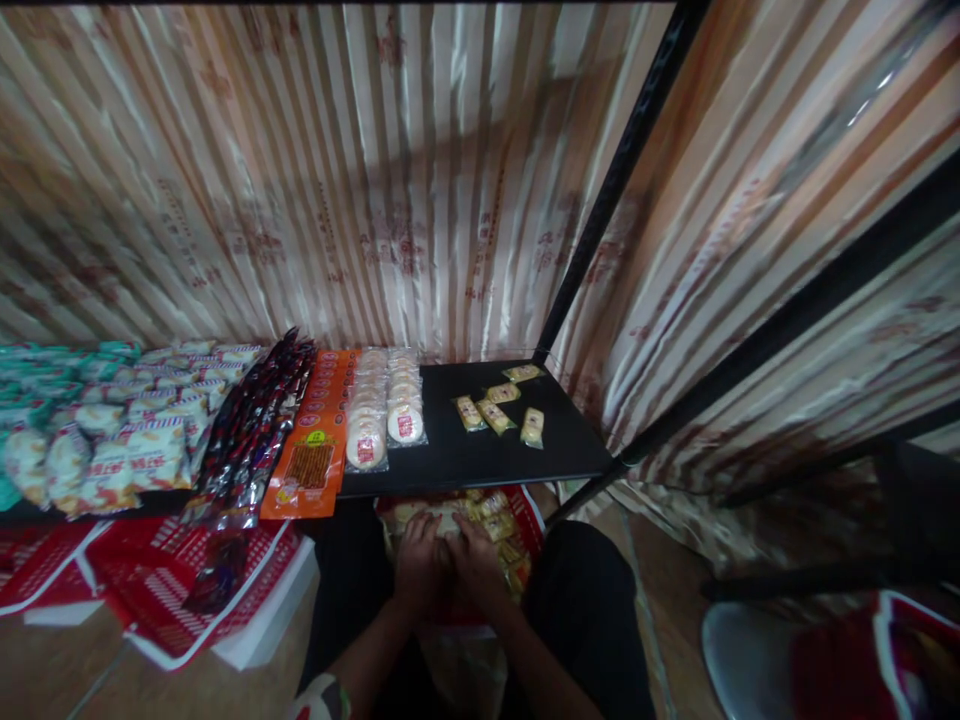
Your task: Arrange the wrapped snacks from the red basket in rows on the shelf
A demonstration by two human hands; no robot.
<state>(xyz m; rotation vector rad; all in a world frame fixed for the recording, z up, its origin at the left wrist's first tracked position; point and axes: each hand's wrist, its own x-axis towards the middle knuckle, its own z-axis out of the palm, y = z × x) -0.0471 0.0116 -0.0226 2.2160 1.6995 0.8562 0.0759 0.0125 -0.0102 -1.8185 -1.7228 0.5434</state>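
Observation:
My left hand [420, 562] and my right hand [474, 558] are close together between my knees, over a red basket [534, 515] below the shelf's front edge. Yellow-wrapped snack packets [501, 525] fill the basket around them. The fingers of both hands are curled over something pale among the packets; dim light and the hands themselves hide what it is. Above, several small wrapped snacks [495, 416] lie scattered on the right part of the black shelf [450, 460].
On the shelf, rows run leftward: round white crackers [366, 440], orange packets [307, 460], dark shiny packets [247, 440], white packets [150, 455] and green packets [37, 385]. Another red basket [180, 590] stands lower left. A black post [615, 170] rises at the shelf's corner; curtains [420, 200] hang behind.

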